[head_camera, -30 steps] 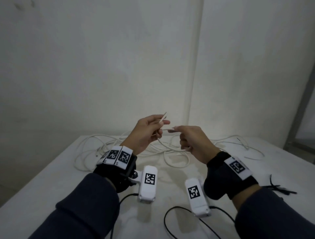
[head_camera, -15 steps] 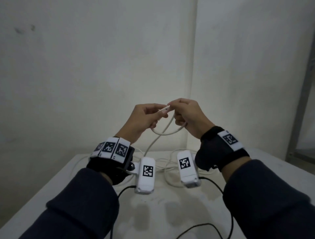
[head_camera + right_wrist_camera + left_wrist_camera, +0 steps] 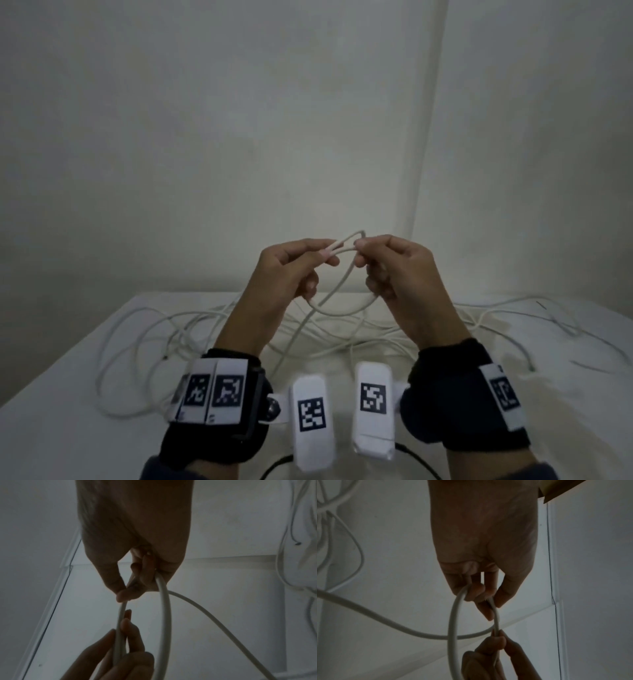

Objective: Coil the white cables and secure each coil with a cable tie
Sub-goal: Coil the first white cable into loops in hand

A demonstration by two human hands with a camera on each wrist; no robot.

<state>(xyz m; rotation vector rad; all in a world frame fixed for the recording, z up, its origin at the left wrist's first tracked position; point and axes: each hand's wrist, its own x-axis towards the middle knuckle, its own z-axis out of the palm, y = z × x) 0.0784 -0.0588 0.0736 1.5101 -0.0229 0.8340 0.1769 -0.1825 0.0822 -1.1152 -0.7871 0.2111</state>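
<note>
Above a white table (image 3: 68, 394) set in a corner of pale walls, a person raises a white cable (image 3: 337, 284) in open air over the table's middle; the left hand (image 3: 287, 270), left of the loop, pinches the cable's end between thumb and curled fingers; the right hand (image 3: 399, 270), just beside it, pinches the loop's far side and curls round its lower bend; behind the loop, loose white cables (image 3: 144, 329) sprawl across the table from left to right edge.

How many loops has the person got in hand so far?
1: a single loop of white cable held up between the left hand and right hand, above the table. None seems hidden in the fists.
</note>
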